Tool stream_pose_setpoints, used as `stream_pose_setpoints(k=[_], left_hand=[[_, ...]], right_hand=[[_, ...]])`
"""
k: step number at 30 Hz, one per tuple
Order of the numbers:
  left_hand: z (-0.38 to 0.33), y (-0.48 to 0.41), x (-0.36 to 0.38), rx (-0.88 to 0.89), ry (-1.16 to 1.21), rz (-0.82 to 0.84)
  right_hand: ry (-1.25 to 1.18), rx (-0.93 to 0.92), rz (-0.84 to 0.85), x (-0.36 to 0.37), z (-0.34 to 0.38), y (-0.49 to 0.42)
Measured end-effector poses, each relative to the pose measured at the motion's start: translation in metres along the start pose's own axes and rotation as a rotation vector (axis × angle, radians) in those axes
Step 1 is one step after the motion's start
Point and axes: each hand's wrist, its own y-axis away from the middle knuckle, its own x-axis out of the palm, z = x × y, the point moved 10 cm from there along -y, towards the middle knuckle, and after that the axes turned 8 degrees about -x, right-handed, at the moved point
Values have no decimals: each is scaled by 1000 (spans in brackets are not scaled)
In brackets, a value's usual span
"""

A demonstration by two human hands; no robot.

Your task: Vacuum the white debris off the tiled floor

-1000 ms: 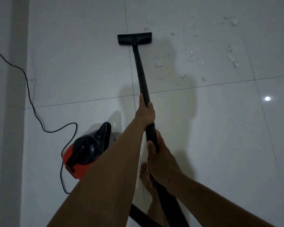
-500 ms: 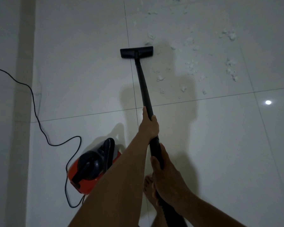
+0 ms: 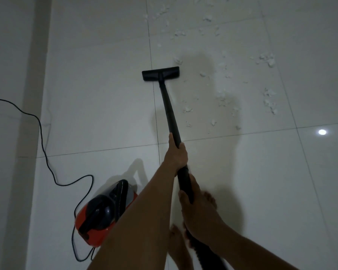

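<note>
A black vacuum wand (image 3: 169,108) runs from my hands out to a flat black floor nozzle (image 3: 160,73) resting on the white tiled floor (image 3: 98,106). My left hand (image 3: 175,152) grips the wand higher up, fingers curled round it. My right hand (image 3: 198,209) grips the wand lower, near where the ribbed hose begins. White debris (image 3: 221,94) lies scattered in clumps to the right of and beyond the nozzle, with more bits (image 3: 269,102) further right. The nozzle sits just left of the nearest clump.
The red and black vacuum body (image 3: 103,213) stands on the floor at my lower left. Its black power cord (image 3: 45,152) snakes off to the left edge. My bare feet (image 3: 177,244) show below my hands. A bright light reflection (image 3: 322,132) gleams at right.
The view has tilted, so the nozzle and debris sit lower in the frame. More debris shows at the top. Both hands keep their grip on the wand.
</note>
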Motion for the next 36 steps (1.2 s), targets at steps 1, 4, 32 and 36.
stream_pose_setpoints(k=[1, 4, 32, 36], left_hand=[[-3, -5, -2, -3, -9, -12], [-14, -21, -5, -24, -9, -26], [-140, -116, -76, -66, -29, 18], [-157, -138, -93, -48, -36, 27]], right_hand=[[-2, -6, 11, 0, -1, -6], [-14, 22, 18, -8, -2, -22], [-233, 101, 55, -52, 103, -142], [-236, 104, 40, -49, 118, -169]])
